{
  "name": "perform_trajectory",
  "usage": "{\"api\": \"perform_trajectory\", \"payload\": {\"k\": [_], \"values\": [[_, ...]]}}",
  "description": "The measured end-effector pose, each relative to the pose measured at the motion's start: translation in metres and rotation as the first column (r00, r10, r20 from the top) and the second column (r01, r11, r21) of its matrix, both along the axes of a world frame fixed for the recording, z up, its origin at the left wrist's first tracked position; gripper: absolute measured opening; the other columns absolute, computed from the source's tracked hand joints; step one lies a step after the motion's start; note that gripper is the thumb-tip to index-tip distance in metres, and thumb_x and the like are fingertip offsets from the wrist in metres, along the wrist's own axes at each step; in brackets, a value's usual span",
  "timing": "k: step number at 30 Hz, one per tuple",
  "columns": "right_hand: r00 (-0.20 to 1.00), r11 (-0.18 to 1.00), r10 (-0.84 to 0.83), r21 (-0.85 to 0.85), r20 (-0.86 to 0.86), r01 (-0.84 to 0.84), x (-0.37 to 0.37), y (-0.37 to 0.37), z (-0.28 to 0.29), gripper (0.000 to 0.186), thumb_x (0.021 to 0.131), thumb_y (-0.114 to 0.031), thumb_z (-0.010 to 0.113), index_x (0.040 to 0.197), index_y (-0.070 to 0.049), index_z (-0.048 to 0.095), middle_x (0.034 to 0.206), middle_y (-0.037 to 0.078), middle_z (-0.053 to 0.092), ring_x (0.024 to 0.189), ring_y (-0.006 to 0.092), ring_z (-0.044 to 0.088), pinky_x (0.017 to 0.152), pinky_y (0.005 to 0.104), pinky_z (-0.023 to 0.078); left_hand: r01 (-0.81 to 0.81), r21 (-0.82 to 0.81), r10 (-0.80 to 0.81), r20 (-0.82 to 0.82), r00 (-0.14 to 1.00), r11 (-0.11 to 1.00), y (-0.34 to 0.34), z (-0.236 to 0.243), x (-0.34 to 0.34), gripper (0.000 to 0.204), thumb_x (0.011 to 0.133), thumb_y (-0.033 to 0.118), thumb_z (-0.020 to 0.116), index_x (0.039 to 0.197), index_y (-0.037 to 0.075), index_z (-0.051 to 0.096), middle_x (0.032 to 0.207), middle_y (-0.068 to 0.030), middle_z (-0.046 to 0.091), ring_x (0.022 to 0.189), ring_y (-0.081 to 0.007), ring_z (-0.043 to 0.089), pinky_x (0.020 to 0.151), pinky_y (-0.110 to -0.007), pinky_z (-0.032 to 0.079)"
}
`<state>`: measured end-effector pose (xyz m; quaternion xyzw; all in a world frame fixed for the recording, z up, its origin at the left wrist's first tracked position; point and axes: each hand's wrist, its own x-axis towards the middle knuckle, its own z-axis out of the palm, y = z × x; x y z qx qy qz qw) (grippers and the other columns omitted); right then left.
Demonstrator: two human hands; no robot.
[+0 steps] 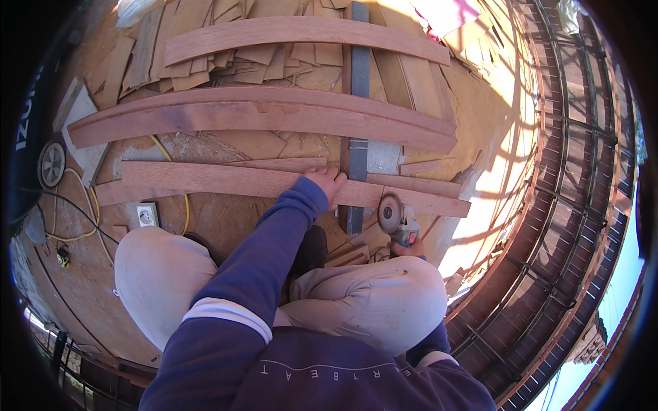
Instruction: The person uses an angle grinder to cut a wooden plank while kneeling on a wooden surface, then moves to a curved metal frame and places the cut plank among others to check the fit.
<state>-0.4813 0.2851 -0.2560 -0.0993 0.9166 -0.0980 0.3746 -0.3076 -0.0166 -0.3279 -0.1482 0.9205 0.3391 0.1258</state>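
My left hand grips a long reddish wooden board that lies crosswise, with another board behind it, over a dark upright-running bar. My right hand is closed on an angle grinder, its disc facing left near the board's right part, just below a dark line across the board. Whether the disc touches the wood or spins, I cannot tell. Farther up, a second long board and a third lie across the same bar. My legs are bent either side of the bar's near end.
Several thin offcuts are piled at the back. A socket box, a yellow cable and a wheeled black machine are at the left. A tape measure lies nearby. A metal railing structure curves along the right.
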Motion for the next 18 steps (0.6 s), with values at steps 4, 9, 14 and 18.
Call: {"api": "perform_trajectory", "payload": {"k": [4, 9, 14, 18], "values": [[1.000, 1.000, -0.018, -0.008, -0.005, 0.018, 0.002, 0.001, 0.001, 0.046, 0.062, -0.029, 0.084, 0.095, -0.001, 0.069, 0.088, 0.011, 0.071, 0.079, 0.0207, 0.068, 0.073, 0.0348, 0.053, -0.006, 0.000, 0.006, -0.004, 1.000, 1.000, 0.000, 0.000, 0.000, 0.062, 0.068, 0.038, 0.081, 0.116, 0.012, 0.052, 0.111, -0.0097, 0.058, 0.112, -0.0275, 0.057, 0.096, -0.044, 0.044], [1.000, 1.000, -0.002, -0.004, 0.008, 0.002, 0.000, -0.006, -0.001, 0.042, 0.063, -0.028, 0.083, 0.094, -0.003, 0.069, 0.088, 0.009, 0.071, 0.080, 0.0204, 0.068, 0.073, 0.0345, 0.053, 0.001, 0.008, -0.001, 0.016, 1.000, 1.000, 0.001, -0.001, -0.001, 0.063, 0.069, 0.037, 0.081, 0.117, 0.011, 0.051, 0.113, -0.0098, 0.058, 0.114, -0.0265, 0.057, 0.097, -0.045, 0.044], [1.000, 1.000, -0.009, -0.023, 0.013, 0.009, -0.003, -0.018, 0.000, 0.042, 0.064, -0.027, 0.082, 0.095, -0.003, 0.069, 0.089, 0.009, 0.071, 0.081, 0.0201, 0.067, 0.073, 0.0344, 0.053, -0.018, -0.007, 0.018, -0.025, 1.000, 1.000, 0.001, -0.003, 0.000, 0.061, 0.068, 0.038, 0.081, 0.115, 0.012, 0.052, 0.110, -0.0097, 0.058, 0.111, -0.0277, 0.057, 0.096, -0.045, 0.045], [0.998, 0.998, -0.056, -0.024, 0.010, 0.056, 0.000, -0.028, 0.004, 0.056, 0.062, -0.032, 0.083, 0.102, 0.003, 0.065, 0.095, 0.014, 0.070, 0.087, 0.0245, 0.068, 0.079, 0.0363, 0.052, -0.023, 0.015, 0.024, -0.033, 0.999, 1.000, 0.001, -0.005, 0.000, 0.061, 0.068, 0.037, 0.081, 0.114, 0.012, 0.052, 0.110, -0.0099, 0.058, 0.111, -0.0278, 0.057, 0.097, -0.045, 0.044]]}}
